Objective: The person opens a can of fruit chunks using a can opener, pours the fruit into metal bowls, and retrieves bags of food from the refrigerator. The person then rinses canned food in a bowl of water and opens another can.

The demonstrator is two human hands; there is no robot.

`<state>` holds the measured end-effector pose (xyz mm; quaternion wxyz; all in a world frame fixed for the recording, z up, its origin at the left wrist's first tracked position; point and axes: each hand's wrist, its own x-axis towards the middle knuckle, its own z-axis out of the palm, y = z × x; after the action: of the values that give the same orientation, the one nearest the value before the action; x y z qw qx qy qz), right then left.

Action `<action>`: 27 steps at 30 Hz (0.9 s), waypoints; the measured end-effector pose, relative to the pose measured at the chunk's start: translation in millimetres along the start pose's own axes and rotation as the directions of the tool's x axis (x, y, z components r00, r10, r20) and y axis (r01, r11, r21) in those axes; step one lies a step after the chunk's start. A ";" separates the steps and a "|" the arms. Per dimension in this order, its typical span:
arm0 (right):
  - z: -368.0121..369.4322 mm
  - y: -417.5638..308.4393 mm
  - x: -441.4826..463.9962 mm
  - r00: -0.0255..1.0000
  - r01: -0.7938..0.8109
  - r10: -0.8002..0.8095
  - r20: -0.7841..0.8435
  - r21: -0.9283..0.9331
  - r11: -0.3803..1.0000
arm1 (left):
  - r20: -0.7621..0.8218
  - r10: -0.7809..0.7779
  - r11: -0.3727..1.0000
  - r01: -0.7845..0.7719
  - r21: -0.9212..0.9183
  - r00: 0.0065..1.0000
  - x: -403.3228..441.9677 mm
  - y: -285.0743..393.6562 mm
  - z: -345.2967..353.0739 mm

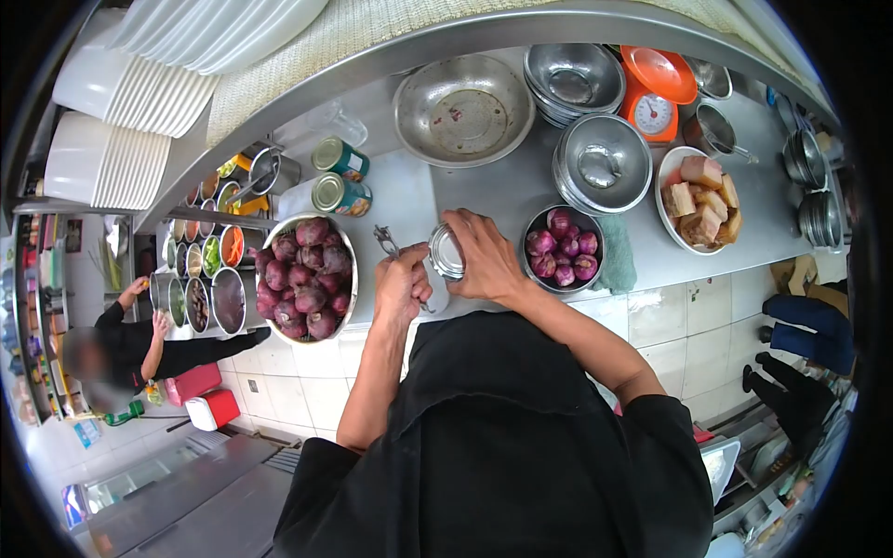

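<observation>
My left hand (400, 286) is closed around a metal can opener (385, 240), whose head sticks out above my fingers. Just right of it, a can (446, 251) with a silvery lid stands on a pale cutting board (400, 200). The fingers of my right hand (484, 256) wrap around the can's right side. Two more cans with green labels, one (352, 167) behind the other (330, 193), stand farther back on the left. A bowl of large red onions (305, 277) lies left of my hands, and a bowl of small red onions (563, 249) to the right.
Behind my hands are a wide metal bowl (465, 112), stacked metal bowls (603, 166) and an orange scale (649, 112). A bowl of meat chunks (699, 203) and a green cloth (614, 253) lie right. Plates (139, 158) fill the shelf. Another person (139, 349) works at left.
</observation>
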<state>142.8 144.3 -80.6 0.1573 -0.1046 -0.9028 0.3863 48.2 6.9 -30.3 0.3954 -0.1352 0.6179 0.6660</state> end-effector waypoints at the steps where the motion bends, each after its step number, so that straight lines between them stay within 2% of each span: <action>1: 1.5 1.3 -0.7 1.000 0.002 -0.002 -0.012 0.015 1.000 | 0.006 -0.005 1.000 0.005 -0.003 1.000 0.9 0.3 -0.3; 15: 9.3 5.2 -2.8 0.996 0.008 0.000 -0.095 0.077 0.997 | 0.023 0.000 1.000 0.000 0.023 1.000 3.5 2.1 4.0; 18: 8.7 2.9 -5.4 0.985 0.007 0.006 -0.172 0.074 0.997 | 0.031 -0.027 1.000 0.026 0.017 0.999 15.7 -0.2 -4.3; 21: 19.3 12.9 -11.8 0.949 0.062 -0.024 -0.315 0.113 0.992 | 0.038 -0.040 0.999 0.039 0.021 0.998 21.9 -0.9 -7.5; 24: 29.3 17.5 -16.2 0.934 -0.012 0.085 -0.348 0.206 0.979 | 0.060 -0.045 0.999 0.043 0.032 0.997 22.7 2.1 -8.6; 27: 37.9 24.2 -16.4 0.944 0.017 0.095 -0.315 0.337 0.941 | 0.095 -0.086 0.996 0.084 0.035 0.992 27.4 1.0 -15.4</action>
<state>145.9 130.5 -126.3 0.3123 -0.1569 -0.7830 0.5145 25.0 2.5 -51.0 0.4547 -0.1231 0.6022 0.6446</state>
